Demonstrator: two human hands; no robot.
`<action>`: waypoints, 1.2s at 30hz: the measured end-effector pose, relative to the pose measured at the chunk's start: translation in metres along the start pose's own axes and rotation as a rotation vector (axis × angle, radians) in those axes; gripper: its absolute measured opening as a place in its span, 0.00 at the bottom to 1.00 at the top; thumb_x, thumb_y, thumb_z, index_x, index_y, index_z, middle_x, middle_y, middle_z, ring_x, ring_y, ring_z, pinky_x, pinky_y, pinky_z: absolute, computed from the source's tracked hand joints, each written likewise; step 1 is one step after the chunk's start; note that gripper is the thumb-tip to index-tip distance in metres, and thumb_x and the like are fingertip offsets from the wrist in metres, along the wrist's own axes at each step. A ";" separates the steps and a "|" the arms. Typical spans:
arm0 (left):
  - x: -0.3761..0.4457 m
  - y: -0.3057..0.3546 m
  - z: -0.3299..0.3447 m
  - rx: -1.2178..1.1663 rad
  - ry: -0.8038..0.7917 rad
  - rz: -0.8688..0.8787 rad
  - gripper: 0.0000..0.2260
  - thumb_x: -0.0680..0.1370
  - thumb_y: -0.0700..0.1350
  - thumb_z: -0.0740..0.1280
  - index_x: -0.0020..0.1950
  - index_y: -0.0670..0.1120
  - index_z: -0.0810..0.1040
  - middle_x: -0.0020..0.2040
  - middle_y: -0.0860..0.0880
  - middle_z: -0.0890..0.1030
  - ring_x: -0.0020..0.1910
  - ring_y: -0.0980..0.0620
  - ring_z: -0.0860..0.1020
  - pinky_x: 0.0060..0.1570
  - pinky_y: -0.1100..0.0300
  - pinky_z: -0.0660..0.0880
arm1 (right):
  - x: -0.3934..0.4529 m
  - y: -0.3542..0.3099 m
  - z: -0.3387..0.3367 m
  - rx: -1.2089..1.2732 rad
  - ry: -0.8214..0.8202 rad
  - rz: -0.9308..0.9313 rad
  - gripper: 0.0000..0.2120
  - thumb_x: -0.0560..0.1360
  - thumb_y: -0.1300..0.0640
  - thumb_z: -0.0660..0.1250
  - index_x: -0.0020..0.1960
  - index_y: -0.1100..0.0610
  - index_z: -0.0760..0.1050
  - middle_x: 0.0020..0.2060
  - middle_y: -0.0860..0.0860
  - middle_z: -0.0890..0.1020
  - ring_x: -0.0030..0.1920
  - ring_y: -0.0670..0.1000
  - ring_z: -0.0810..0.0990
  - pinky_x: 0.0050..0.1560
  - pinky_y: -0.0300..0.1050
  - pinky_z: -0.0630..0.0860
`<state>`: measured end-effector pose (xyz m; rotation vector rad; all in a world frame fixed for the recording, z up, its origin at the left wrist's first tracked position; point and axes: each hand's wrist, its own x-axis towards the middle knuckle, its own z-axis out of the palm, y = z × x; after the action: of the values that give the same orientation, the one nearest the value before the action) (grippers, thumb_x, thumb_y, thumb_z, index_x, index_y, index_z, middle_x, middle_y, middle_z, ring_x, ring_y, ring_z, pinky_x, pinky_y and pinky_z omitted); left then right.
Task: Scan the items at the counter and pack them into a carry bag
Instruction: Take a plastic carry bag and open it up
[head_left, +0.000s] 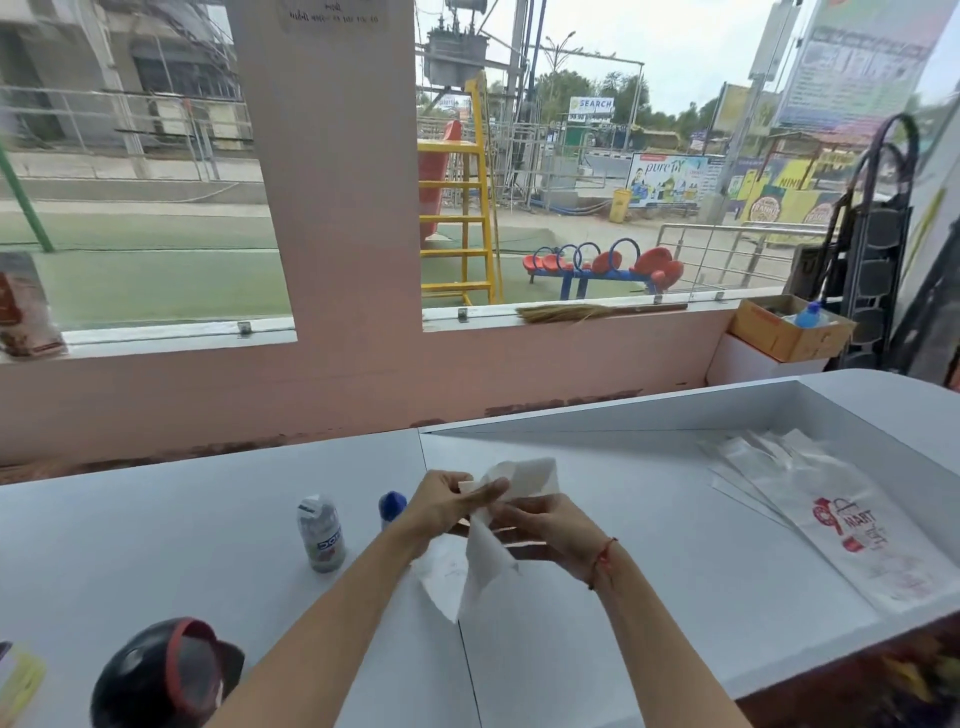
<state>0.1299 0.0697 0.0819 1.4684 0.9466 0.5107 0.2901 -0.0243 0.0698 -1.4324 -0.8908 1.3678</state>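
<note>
Both my hands hold a white carry bag (485, 564) above the middle of the white counter (208, 530). My left hand (449, 501) pinches its upper edge, and my right hand (545, 530) grips the other side, so the bag's mouth is partly spread. The bag hangs down to the counter. A small clear bottle with a white cap (320, 535) stands upright to the left of my hands. A blue-capped item (392, 506) stands just behind my left wrist, mostly hidden. The black and red barcode scanner (166, 675) sits at the near left.
A stack of flat white printed carry bags (852, 525) lies in the counter's recessed right part. A yellow-green object (21, 680) shows at the left edge. Behind the counter are a pink wall, windows, a broom (582, 312) on the sill and a cardboard box (784, 327).
</note>
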 end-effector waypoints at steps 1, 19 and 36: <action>0.001 0.001 0.007 -0.035 0.007 -0.001 0.19 0.66 0.60 0.72 0.40 0.43 0.80 0.37 0.47 0.82 0.33 0.53 0.82 0.35 0.62 0.80 | 0.004 -0.002 0.011 0.001 0.007 -0.016 0.12 0.70 0.54 0.73 0.50 0.60 0.83 0.43 0.53 0.87 0.44 0.50 0.85 0.43 0.42 0.81; 0.027 0.001 -0.008 0.875 0.420 0.606 0.42 0.66 0.51 0.74 0.74 0.45 0.57 0.69 0.42 0.69 0.60 0.42 0.71 0.59 0.44 0.71 | 0.023 -0.029 -0.018 0.007 0.203 -0.150 0.03 0.77 0.58 0.66 0.44 0.57 0.73 0.40 0.52 0.79 0.39 0.48 0.78 0.36 0.40 0.78; 0.037 0.060 -0.042 0.268 0.090 0.325 0.07 0.72 0.38 0.69 0.48 0.44 0.81 0.39 0.47 0.82 0.36 0.52 0.78 0.37 0.64 0.74 | 0.020 -0.067 -0.043 -1.089 0.912 -0.670 0.08 0.65 0.69 0.73 0.38 0.57 0.80 0.41 0.56 0.82 0.43 0.56 0.81 0.43 0.39 0.74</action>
<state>0.1331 0.1294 0.1378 1.8706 0.8747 0.7112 0.3417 0.0090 0.1250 -1.9602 -1.3255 -0.4227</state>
